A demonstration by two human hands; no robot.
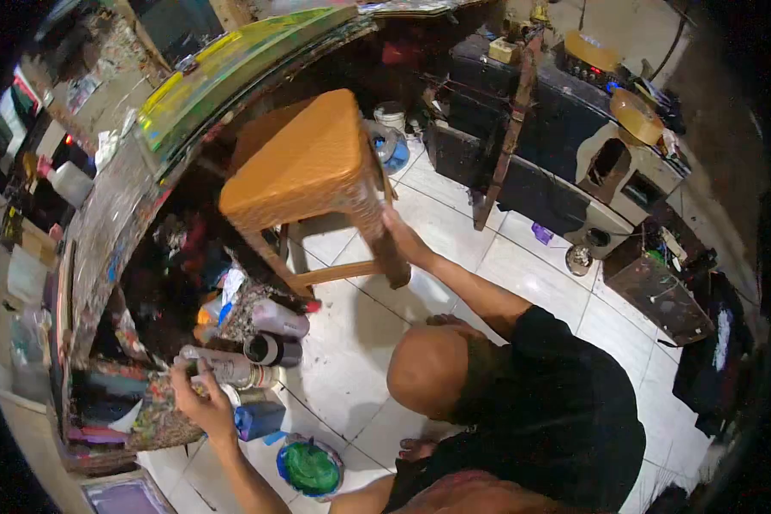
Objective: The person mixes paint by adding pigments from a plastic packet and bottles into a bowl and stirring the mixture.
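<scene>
A brown-orange plastic stool stands tilted, its seat towards me. My right hand is at its near right leg, the fingertips partly hidden against it. On the left, my left hand has its thumb and fingers curled around the end of a clear plastic bottle. Close by are a black-wrapped bottle and a pinkish bottle. A blue container stands below them. On the floor near my foot sits a bowl of green paint.
A paint-stained worktable curves along the left, with a green-yellow screen frame on top. A black speaker cabinet stands at the back right, beside an open box. White floor tiles lie between.
</scene>
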